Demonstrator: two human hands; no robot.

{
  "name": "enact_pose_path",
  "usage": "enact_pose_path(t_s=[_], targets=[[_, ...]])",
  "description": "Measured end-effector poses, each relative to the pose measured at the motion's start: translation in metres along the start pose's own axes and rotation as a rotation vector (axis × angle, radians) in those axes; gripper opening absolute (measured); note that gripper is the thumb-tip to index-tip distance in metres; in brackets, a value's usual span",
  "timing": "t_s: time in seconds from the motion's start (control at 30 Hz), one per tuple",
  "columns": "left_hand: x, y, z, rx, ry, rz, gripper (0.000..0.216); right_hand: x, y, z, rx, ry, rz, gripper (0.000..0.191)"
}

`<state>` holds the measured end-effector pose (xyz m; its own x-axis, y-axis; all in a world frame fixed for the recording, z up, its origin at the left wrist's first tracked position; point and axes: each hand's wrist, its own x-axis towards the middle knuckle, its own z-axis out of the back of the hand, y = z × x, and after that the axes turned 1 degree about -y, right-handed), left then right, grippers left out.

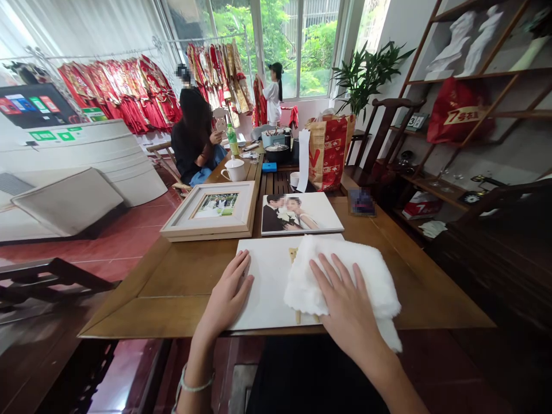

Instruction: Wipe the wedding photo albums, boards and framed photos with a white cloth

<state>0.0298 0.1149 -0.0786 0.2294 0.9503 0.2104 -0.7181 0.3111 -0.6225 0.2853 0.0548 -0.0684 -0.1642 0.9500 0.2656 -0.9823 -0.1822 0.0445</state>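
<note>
My right hand (345,299) lies flat, fingers spread, on a fluffy white cloth (371,270) that covers the right part of a white board (267,276) on the wooden table (181,276). My left hand (228,290) rests flat on the board's left edge, fingers stretched out. Past the board lie a printed photo panel of a couple (297,213) and a white-framed photo (211,208).
Farther along the table stand a white teapot (235,168), a blue box (269,167), a dark pot (276,151) and a red-and-gold paper bag (330,150). A person in black (192,135) sits at the far left end; another stands by the window. Shelves line the right.
</note>
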Motion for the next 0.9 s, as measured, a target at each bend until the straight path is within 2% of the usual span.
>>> enact_pose_path(t_s=[0.1, 0.2, 0.3, 0.47, 0.63, 0.73, 0.9], targets=[[0.0, -0.001, 0.0, -0.005, -0.006, -0.002, 0.048, -0.023, -0.003, 0.001, -0.008, -0.051, 0.056, 0.086], [0.0, -0.001, 0.0, -0.014, -0.005, -0.001, 0.048, -0.026, -0.008, 0.001, -0.005, -0.034, 0.087, 0.087], [0.0, 0.0, 0.0, -0.015, -0.001, 0.003, 0.048, -0.009, -0.014, 0.002, 0.017, 0.028, 0.089, 0.088], [0.001, 0.001, -0.001, -0.005, 0.01, 0.011, 0.051, 0.039, -0.024, 0.002, 0.041, 0.139, 0.027, 0.081], [0.001, 0.003, -0.001, 0.001, 0.012, 0.01, 0.051, 0.064, -0.028, 0.001, 0.041, 0.122, -0.01, 0.074], [0.001, 0.002, -0.001, -0.002, 0.009, 0.007, 0.05, 0.053, -0.021, 0.0, 0.032, 0.105, -0.041, 0.072], [0.0, 0.0, 0.0, 0.003, 0.011, 0.009, 0.05, 0.001, -0.006, 0.0, 0.058, 0.037, 0.008, 0.085]])
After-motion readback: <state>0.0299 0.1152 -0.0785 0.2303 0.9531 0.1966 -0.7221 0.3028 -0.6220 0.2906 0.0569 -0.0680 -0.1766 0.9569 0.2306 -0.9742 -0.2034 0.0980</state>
